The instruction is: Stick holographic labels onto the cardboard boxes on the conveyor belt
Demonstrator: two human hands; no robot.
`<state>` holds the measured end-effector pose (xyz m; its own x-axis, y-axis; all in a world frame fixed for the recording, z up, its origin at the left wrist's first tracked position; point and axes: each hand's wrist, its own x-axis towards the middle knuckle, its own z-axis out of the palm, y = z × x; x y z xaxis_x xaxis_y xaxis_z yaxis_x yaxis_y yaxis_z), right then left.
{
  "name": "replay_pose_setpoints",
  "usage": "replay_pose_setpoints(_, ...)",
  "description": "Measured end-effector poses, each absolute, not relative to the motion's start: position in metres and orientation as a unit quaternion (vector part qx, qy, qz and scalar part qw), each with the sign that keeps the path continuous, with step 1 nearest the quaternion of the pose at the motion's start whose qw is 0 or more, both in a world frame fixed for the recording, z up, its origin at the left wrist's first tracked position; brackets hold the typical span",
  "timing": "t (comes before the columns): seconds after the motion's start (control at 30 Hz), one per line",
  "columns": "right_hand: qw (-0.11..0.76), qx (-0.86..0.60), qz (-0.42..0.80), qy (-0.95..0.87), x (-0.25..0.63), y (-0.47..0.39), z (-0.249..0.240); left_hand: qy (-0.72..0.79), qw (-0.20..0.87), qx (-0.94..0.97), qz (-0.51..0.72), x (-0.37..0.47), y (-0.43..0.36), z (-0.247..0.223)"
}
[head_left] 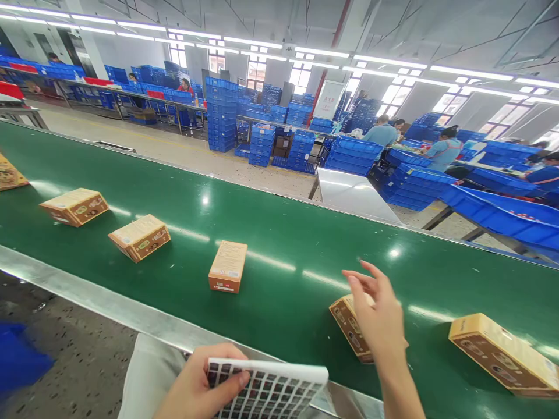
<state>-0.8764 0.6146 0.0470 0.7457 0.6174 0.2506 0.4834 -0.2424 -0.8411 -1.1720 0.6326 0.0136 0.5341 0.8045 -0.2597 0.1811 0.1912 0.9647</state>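
Note:
My left hand (pixel 213 381) grips a white sheet (pixel 279 387) covered with rows of small dark labels, at the near edge of the green conveyor belt (pixel 279 221). Over a brown and yellow box (pixel 349 326), my right hand (pixel 378 305) has its fingers apart and partly hides that box; whether it touches the box is unclear. Another box (pixel 227 266) lies flat in the middle of the belt. Two more boxes, one nearer (pixel 140 237) and one farther left (pixel 75 206), rest beyond it. A larger box (pixel 502 355) lies at the right.
A metal rail (pixel 87 297) runs along the belt's near side. Part of one more box (pixel 11 174) shows at the far left. Across the belt are a metal table (pixel 353 195), stacked blue crates (pixel 221 113) and people in blue tops (pixel 444 152).

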Motion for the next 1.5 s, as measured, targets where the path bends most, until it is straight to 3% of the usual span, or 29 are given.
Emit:
replay_pose_setpoints(0.13,0.524,-0.625,0.313,-0.486,-0.917,0.677,0.029,0.319,0.656,0.630,0.266,-1.170,0.633,0.011)
replay_pose_setpoints(0.3,0.486,-0.548,0.403,-0.548,-0.943,0.734,0.009,0.224,0.607,0.716,0.262,-1.174,0.636,0.021)
replay_pose_setpoints(0.5,0.404,-0.468,0.498,-0.608,-0.937,0.717,0.018,0.317,0.498,0.765,0.257,-1.190,0.637,0.020)
replay_pose_setpoints(0.63,0.476,-0.520,0.462,-0.539,-0.939,0.685,0.026,0.321,0.455,0.798,0.232,-1.185,0.639,0.014)
replay_pose_setpoints(0.73,0.573,-0.562,0.436,-0.407,-0.952,0.665,0.026,0.338,0.488,0.777,0.210,-1.178,0.638,0.016)
replay_pose_setpoints(0.8,0.590,-0.579,0.436,-0.356,-0.962,0.656,0.024,0.336,0.511,0.764,0.206,-1.174,0.637,0.020)
replay_pose_setpoints(1.37,0.534,-0.673,0.396,-0.323,-0.954,0.625,0.031,0.265,0.583,0.757,0.129,-1.153,0.634,0.034)
replay_pose_setpoints(1.5,0.513,-0.718,0.312,-0.352,-0.954,0.617,0.029,0.217,0.566,0.779,0.160,-1.146,0.635,0.018)
